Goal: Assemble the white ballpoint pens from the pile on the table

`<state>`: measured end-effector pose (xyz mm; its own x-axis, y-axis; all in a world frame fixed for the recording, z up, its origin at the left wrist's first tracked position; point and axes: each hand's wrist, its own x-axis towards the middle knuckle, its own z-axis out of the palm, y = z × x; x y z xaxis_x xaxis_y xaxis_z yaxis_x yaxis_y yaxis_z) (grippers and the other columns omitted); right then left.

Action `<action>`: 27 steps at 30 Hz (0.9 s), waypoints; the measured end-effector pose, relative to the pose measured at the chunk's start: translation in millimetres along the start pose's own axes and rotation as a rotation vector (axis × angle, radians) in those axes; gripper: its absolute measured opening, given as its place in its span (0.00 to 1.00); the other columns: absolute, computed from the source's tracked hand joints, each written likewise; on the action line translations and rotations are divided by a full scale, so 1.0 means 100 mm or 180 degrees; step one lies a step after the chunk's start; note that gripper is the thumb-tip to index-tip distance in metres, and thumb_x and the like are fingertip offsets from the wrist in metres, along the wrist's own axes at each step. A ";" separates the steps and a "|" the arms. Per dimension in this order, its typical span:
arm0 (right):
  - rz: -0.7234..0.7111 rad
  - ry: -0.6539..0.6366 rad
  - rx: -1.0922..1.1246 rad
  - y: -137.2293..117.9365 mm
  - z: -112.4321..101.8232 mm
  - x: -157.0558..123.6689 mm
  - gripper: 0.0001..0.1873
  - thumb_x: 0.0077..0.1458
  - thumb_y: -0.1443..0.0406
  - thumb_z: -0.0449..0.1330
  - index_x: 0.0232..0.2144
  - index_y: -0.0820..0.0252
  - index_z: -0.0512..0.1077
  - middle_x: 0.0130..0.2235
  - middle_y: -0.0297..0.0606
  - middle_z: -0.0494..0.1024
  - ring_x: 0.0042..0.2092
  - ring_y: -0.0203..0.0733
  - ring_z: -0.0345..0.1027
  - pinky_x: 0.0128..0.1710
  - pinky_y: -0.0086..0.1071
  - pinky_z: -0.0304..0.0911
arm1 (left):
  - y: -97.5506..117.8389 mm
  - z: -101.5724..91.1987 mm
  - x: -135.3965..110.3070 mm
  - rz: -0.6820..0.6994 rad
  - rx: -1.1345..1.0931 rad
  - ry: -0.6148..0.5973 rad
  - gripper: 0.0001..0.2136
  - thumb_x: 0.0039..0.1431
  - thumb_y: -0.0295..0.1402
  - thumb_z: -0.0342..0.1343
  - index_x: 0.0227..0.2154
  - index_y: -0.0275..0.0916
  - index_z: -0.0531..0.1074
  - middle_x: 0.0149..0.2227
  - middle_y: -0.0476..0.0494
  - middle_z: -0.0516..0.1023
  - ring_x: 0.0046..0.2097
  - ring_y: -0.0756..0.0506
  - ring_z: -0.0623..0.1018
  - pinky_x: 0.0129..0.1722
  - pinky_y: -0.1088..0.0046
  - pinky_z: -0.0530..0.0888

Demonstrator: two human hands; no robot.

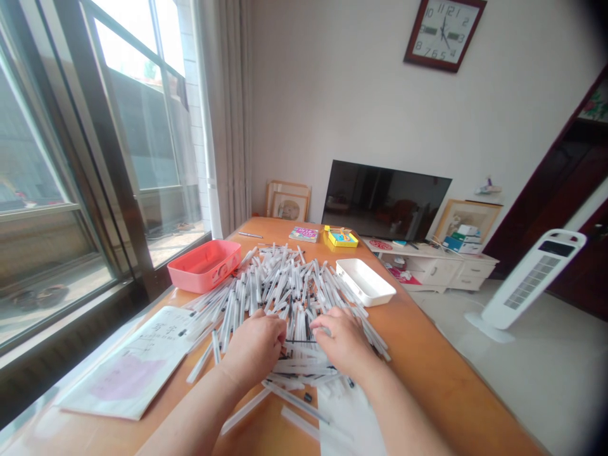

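Observation:
A heap of translucent white pen barrels (266,282) and small black pen parts spreads over the wooden table. Both my hands are low over its near side, a short gap apart. My left hand (259,342) is closed, its fingertips pinched at one end of a thin dark pen refill (300,341). This refill stretches across the gap towards my right hand (342,339). The right fingers are curled in against the thumb, with a pale bit showing between them; what it is I cannot make out. Loose barrels and a black cap (308,397) lie just below the hands.
A red plastic basket (204,266) stands left of the heap, a white tray (365,282) right of it. An exercise book (133,361) lies at the left edge. A yellow box (341,238), a pink booklet (304,234) and a pen (250,235) are at the far end.

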<state>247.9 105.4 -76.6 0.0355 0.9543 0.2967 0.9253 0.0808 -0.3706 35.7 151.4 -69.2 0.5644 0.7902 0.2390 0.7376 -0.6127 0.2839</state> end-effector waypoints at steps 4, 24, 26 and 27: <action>-0.0388 -0.0222 -0.0084 -0.18 0.00 -0.07 0.11 0.60 0.60 0.59 0.38 0.39 0.81 0.41 0.35 0.74 0.48 0.46 0.64 0.45 0.36 0.50 | -0.01 0.02 0.00 -0.0052 0.0079 0.0079 0.11 0.52 0.21 0.48 0.24 0.44 0.70 0.31 0.46 0.77 0.38 0.43 0.73 0.40 0.69 0.65; 0.0012 0.0057 -0.0308 0.02 -0.02 -0.04 0.06 0.53 0.64 0.61 0.31 0.49 0.78 0.38 0.36 0.74 0.47 0.47 0.63 0.44 0.37 0.47 | 0.20 0.12 0.03 -0.0127 0.0326 0.0209 0.08 0.57 0.32 0.51 0.27 0.43 0.75 0.37 0.40 0.73 0.44 0.38 0.71 0.43 0.61 0.65; 0.0004 0.0081 -0.0317 0.01 -0.01 -0.04 0.05 0.53 0.64 0.61 0.31 0.50 0.78 0.38 0.37 0.74 0.47 0.47 0.63 0.43 0.37 0.47 | 0.20 0.14 0.03 -0.0232 0.0417 0.0219 0.08 0.57 0.33 0.51 0.26 0.43 0.75 0.37 0.39 0.73 0.44 0.37 0.71 0.42 0.60 0.65; -0.0005 0.0089 -0.0321 0.01 0.00 -0.04 0.05 0.53 0.64 0.61 0.31 0.50 0.78 0.39 0.37 0.74 0.47 0.47 0.63 0.43 0.37 0.47 | 0.20 0.15 0.04 -0.0280 0.0450 0.0237 0.08 0.56 0.33 0.52 0.25 0.43 0.75 0.37 0.39 0.74 0.45 0.37 0.71 0.43 0.60 0.64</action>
<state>248.5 101.4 -77.9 0.0434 0.9457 0.3222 0.9586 0.0514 -0.2800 58.2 142.0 -76.0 0.4703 0.8340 0.2885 0.8306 -0.5288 0.1745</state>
